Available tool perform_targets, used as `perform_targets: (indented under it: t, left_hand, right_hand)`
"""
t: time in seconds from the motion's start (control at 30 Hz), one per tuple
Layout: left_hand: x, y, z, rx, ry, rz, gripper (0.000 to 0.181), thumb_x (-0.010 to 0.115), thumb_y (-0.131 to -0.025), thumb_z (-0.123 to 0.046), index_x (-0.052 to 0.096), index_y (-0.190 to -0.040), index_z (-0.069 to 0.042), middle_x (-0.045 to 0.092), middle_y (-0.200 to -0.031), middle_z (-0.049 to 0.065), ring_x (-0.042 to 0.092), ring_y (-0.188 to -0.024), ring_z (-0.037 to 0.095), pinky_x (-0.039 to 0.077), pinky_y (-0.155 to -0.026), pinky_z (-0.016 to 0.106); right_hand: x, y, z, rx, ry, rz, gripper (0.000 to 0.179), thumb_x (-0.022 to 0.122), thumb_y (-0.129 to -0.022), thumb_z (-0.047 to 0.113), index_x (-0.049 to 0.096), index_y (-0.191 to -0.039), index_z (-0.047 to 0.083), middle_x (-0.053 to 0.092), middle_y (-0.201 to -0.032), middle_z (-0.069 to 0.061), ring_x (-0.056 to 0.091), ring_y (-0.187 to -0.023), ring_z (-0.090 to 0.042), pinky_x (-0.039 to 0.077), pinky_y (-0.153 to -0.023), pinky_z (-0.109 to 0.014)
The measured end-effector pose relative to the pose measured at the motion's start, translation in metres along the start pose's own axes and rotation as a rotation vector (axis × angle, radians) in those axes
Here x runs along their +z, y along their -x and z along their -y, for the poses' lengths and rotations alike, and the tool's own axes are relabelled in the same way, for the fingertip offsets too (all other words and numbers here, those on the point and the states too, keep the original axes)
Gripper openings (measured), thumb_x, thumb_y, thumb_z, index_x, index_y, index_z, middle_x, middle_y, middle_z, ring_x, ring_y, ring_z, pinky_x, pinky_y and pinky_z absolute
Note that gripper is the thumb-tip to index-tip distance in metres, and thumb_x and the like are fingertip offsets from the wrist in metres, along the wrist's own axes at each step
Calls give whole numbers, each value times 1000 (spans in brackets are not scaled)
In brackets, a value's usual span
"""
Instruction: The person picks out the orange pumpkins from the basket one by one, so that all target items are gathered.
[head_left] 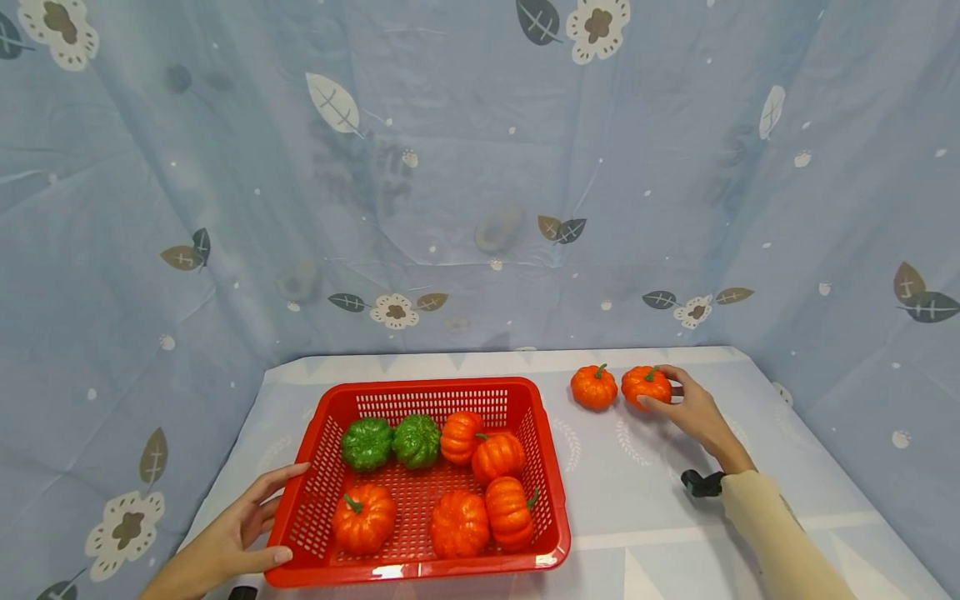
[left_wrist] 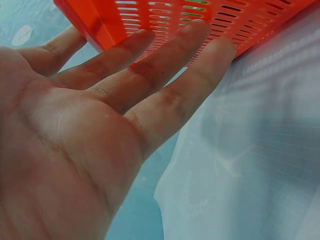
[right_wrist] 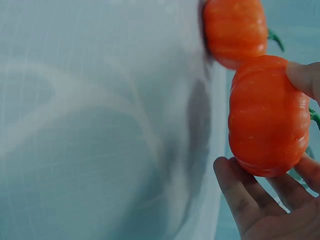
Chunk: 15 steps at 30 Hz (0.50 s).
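Note:
My right hand (head_left: 693, 411) holds a small orange pumpkin (head_left: 646, 387) at the back right of the table, its thumb on one side and fingers on the other. In the right wrist view this pumpkin (right_wrist: 270, 117) shows a gap from the tabletop. Another orange pumpkin (head_left: 594, 387) sits just left of it. On the left, my left hand (head_left: 243, 525) touches the side of a red plastic basket (head_left: 558, 500), thumb at the rim. Its fingers (left_wrist: 175, 102) stretch nearly straight along the slotted wall. Inside the basket are two green pumpkins (head_left: 392, 442) and several orange ones (head_left: 459, 525).
The basket takes up the left and middle of a table (head_left: 600, 500) with a pale patterned cover. A blue curtain (head_left: 480, 208) printed with leaves and flowers encloses the back and sides. A black wrist-worn piece (head_left: 703, 483) sits at my right cuff.

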<state>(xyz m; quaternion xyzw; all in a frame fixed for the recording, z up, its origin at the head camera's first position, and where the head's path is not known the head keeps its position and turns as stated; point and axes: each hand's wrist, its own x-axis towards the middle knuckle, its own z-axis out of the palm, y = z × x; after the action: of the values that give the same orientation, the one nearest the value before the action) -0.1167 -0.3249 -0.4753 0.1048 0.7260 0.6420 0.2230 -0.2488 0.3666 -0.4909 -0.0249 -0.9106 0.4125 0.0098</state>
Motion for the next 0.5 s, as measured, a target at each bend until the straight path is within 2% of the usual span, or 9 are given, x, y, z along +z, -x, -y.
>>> perform_targets:
  t: [0.1,0.3,0.5]
  left_hand:
    - [1,0,-1,-1,-3,-2,81,64,-100,-4,16,-163,-20,6,-164,18,55,-124,-2,57,-93,49]
    - [2,-2,-5,-32,-24,-16,81,65,-99,-6,16,-163,-18,5,-165,19,56,-120,-4,58,-93,48]
    - [0,-1,-5,-26,-21,-8,80,65,-99,-6,17,-162,-16,3,-165,22,56,-119,-5,58,-92,48]
  right_hand:
    - [1,-4,-3,18,-2,8,95,75,-90,53,29,-159,6,32,-157,-28,42,-133,-49,44,-103,-65]
    - [4,-9,-11,58,9,14,98,74,-91,54,26,-160,4,30,-158,-30,40,-134,-49,41,-107,-65]
    - [7,-12,-15,72,-2,26,101,73,-91,54,22,-161,3,27,-159,-31,39,-135,-51,40,-108,-65]
